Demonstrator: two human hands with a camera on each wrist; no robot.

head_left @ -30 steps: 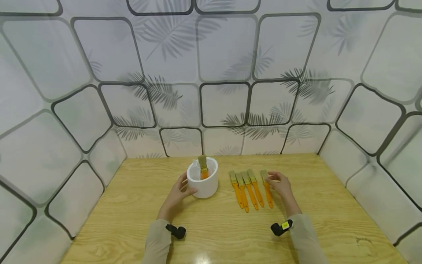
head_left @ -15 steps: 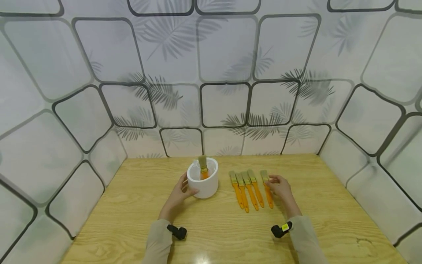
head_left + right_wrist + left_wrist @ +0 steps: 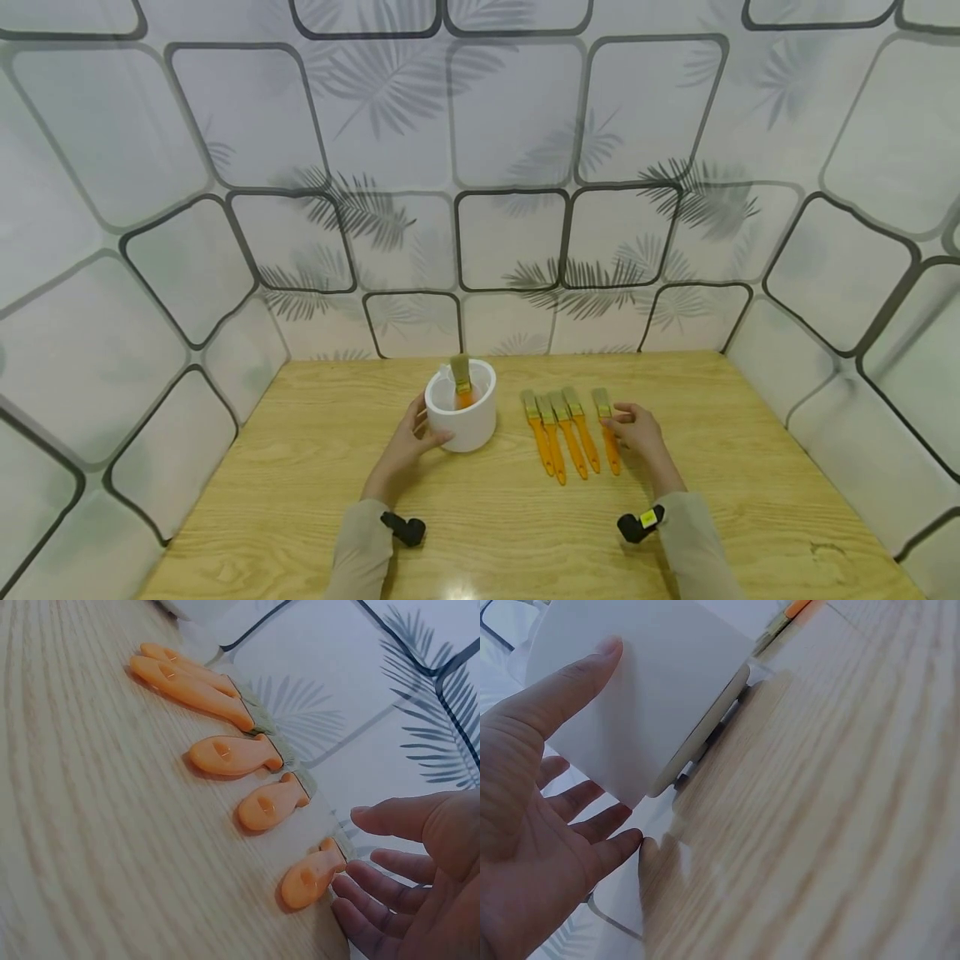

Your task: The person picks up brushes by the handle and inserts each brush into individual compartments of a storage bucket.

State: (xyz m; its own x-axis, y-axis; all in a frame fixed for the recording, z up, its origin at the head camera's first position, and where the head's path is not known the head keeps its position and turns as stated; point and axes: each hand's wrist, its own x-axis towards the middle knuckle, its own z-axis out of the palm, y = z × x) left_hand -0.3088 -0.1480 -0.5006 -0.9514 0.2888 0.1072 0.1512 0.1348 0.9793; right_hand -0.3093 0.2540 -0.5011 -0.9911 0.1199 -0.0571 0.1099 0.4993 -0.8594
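Note:
A white round pot (image 3: 467, 425) stands on the table, one paintbrush (image 3: 462, 385) leaning in it with bristles up. My left hand (image 3: 405, 442) holds the pot from its left side; in the left wrist view the thumb lies along the wall and the fingers reach round behind. Several paintbrushes (image 3: 558, 429) with orange handles lie in a row, bristles away from me. My right hand (image 3: 639, 429) is at the rightmost paintbrush (image 3: 311, 877), set slightly apart from the others. In the right wrist view its fingertips are right beside the handle, and the thumb is spread away from it.
The wooden table (image 3: 510, 533) ends at a patterned wall covering (image 3: 510, 242) at the back, with more of it on both sides. Small black cameras (image 3: 405, 529) are strapped at both wrists.
My right hand has shifted slightly toward me along the rightmost paintbrush, from its bristle end to its upper handle. The left hand and the pot have stayed in place.

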